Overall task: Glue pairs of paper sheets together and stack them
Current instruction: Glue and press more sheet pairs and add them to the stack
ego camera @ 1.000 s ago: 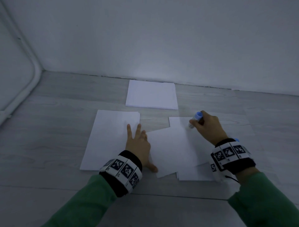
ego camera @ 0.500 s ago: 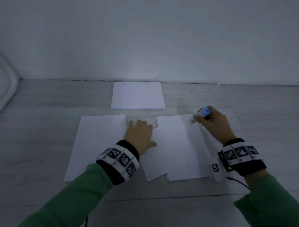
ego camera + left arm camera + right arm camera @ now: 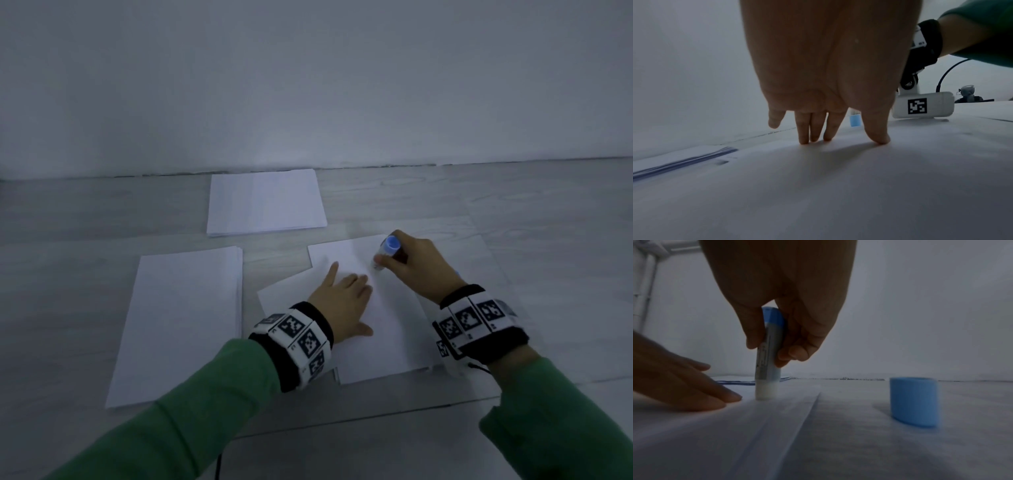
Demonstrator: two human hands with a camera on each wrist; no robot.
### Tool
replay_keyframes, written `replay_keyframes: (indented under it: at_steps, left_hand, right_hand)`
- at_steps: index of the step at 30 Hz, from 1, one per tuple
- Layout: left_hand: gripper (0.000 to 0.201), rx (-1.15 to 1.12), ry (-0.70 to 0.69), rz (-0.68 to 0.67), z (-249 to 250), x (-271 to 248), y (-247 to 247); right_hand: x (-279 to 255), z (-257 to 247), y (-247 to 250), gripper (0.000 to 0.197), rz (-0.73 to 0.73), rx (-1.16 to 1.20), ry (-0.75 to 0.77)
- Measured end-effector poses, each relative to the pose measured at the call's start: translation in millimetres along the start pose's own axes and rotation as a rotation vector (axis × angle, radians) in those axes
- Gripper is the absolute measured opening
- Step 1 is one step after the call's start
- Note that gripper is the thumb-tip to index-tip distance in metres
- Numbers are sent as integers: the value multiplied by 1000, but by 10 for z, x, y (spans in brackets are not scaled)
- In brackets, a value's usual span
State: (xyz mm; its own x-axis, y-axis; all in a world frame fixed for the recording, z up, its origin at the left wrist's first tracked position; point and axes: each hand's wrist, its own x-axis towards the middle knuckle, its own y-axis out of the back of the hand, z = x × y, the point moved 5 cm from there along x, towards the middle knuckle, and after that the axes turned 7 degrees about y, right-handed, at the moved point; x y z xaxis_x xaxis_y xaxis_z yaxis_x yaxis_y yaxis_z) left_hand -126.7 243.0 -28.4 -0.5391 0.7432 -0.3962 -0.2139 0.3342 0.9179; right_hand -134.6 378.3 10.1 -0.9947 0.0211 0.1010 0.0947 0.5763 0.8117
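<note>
- The right hand (image 3: 777, 308) has thumb and fingers (image 3: 795, 353) curled round a glue stick (image 3: 767, 363), gripping it near its blue end; the stick stands almost upright, its white tip touching the top sheet (image 3: 387, 308).
- The left hand (image 3: 342, 305) lies flat, fingers (image 3: 807, 129) straight and spread, tips pressing the same sheet just left of the glue tip; it holds nothing.
- In the left wrist view the thumb and three fingers touch the paper, while the little finger is lifted off it.
- The top sheet lies slightly askew over other loose sheets (image 3: 281, 301), whose corners show at its left and near edges.
- A blue cap (image 3: 913, 402) stands on the worktop (image 3: 548, 240) to the right of the glue stick, apart from it.
- A pile of paper (image 3: 181, 322) lies to the left of the hands, and a second stack (image 3: 265, 202) lies farther off, near the wall (image 3: 308, 85).
- Both forearms wear green sleeves (image 3: 205, 411) and wristbands with black-and-white markers (image 3: 301, 339).
</note>
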Motion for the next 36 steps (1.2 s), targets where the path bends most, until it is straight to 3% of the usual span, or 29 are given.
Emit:
replay_keyframes:
  at_steps: [24, 27, 30, 31, 33, 36]
  left_hand:
    - [77, 4, 31, -65, -6, -28, 44]
    - [77, -29, 26, -83, -24, -29, 37]
    - [76, -96, 19, -96, -40, -46, 17]
    - [76, -114, 15, -98, -45, -53, 10]
    - [73, -138, 6, -107, -58, -67, 2]
    - [64, -179, -9, -135, -103, -68, 16]
  right_hand:
    - [-650, 106, 214, 22, -122, 13, -58]
    - [-740, 213, 339, 24, -20, 136, -136]
    - [-871, 326, 503, 10, 244, 491, -213]
    - [-915, 370, 528, 14, 310, 592, -243]
    - [-978, 444, 528, 28, 350, 667, -301]
    - [-1026, 487, 507, 27, 349, 591, -318]
